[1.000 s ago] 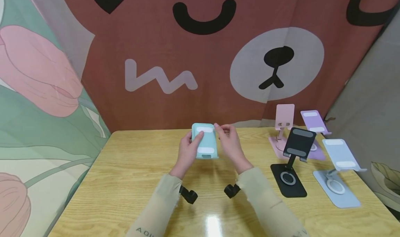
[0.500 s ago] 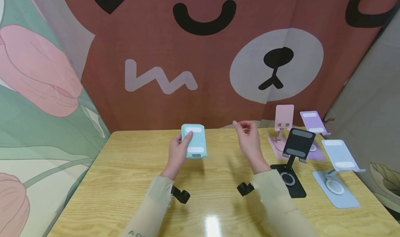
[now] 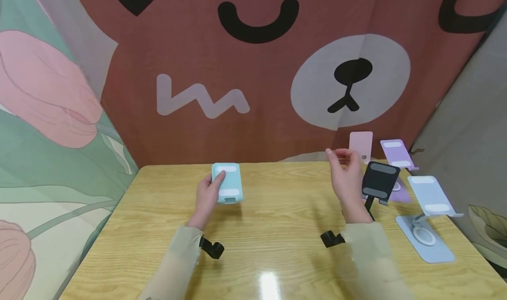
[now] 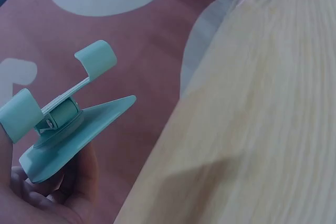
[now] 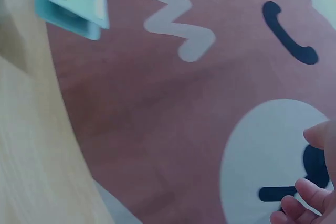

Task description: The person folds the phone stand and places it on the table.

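My left hand grips a folded teal phone stand above the table, thumb on its white-padded front plate. From the side, the left wrist view shows the teal stand with its hinge, two curled lips and base plate, fingers wrapped beneath the base. My right hand is raised to the right, loosely curled and holding nothing, in front of a pink phone stand and close to a black phone stand. The black stand's base is largely hidden behind the right hand and sleeve.
A purple phone stand and a light blue phone stand stand at the right of the wooden table. Behind the table's back edge hangs a brown curtain with a bear print.
My right hand has let go of the teal phone stand and moved right, toward the other stands. The left hand has carried the teal stand to the left.
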A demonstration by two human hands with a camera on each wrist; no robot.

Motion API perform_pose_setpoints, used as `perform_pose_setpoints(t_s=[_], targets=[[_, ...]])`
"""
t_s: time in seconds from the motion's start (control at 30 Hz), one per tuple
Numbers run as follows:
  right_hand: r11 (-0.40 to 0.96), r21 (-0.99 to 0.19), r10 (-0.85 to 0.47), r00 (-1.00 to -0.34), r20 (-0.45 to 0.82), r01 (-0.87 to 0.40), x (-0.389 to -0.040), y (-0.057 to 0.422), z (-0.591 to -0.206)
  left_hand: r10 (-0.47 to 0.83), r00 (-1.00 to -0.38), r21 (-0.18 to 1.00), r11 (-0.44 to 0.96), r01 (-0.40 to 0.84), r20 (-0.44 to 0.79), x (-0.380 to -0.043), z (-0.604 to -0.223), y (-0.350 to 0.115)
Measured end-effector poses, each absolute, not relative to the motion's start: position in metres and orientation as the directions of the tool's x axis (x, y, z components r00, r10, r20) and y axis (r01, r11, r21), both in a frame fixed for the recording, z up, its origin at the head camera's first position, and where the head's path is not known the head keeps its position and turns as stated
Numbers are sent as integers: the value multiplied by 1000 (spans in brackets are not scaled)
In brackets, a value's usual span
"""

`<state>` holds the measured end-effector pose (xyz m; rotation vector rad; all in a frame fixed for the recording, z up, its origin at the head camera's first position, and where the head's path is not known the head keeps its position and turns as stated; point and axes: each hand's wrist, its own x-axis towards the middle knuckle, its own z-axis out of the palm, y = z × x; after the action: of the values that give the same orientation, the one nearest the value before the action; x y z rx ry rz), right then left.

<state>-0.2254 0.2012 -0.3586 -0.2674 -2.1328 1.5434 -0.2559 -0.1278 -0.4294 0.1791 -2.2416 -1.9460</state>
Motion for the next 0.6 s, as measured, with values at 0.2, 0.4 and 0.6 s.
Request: perform_pose_setpoints(t_s=[0.2,0.4,0.6], targets=[[339,-936,531,-801,276,-97,-217,219,-343,-194,-980,982,190,-3,35,-256,-434,-142],[375,-926,617,-735,282,-40,-213,237,-340,-183,-983,974,220,-47,-6,-254,-441,-156],[387,-921,704,-661,261,49,-215,257,-347,-205,-977,964,245,-100,-49,-253,-446,-169]])
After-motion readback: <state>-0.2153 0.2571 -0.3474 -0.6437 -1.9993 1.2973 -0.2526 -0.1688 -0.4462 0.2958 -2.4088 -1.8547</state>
